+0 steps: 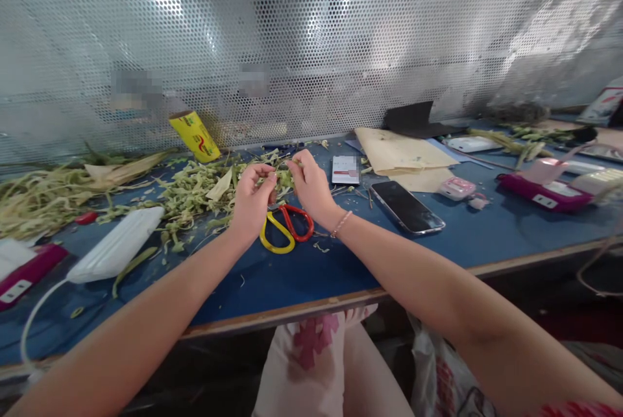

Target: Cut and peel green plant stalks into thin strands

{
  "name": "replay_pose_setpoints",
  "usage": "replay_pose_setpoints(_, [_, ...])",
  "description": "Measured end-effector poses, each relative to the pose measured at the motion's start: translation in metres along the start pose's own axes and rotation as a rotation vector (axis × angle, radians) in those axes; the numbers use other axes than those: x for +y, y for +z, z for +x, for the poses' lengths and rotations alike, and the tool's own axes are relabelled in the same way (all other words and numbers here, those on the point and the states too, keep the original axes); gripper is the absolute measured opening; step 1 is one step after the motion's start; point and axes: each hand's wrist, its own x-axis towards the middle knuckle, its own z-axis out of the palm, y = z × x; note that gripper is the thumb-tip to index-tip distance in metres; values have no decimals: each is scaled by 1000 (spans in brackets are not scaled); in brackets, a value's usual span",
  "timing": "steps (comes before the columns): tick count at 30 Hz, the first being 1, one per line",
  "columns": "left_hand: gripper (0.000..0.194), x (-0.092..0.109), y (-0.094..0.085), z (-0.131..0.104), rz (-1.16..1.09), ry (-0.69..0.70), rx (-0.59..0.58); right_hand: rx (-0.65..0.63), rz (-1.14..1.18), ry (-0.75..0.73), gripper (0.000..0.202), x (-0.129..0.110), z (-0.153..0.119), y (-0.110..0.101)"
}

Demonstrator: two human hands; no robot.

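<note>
My left hand (pixel 253 200) and my right hand (pixel 311 185) are raised close together over the blue table, fingers pinched toward each other. Between the fingertips there seems to be a thin pale green strand, too small to name. Scissors (pixel 287 229) with one yellow and one red handle lie just below the hands, their blades hidden. A heap of pale green plant pieces (pixel 187 193) spreads left of and behind my left hand. Right of my right hand lies a small white-faced box (pixel 345 170).
A black phone (pixel 407 207), brown paper (pixel 403 152) and a pink case (pixel 457 188) lie to the right. A yellow packet (pixel 195 137) leans by the perforated metal screen (pixel 302 34). At left are a white device with a cord (pixel 117 245) and long dry leaves (pixel 53 200).
</note>
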Motion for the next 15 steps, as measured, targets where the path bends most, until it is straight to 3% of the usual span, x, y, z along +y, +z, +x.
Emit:
replay_pose_setpoints(10, [23,5,1,0,-138,-292,-56,-30,-117,-102,14,-3,0,-6])
replay_pose_setpoints(15, [22,3,2,-4,139,-98,32,-59,-152,-115,11,-4,-2,-3])
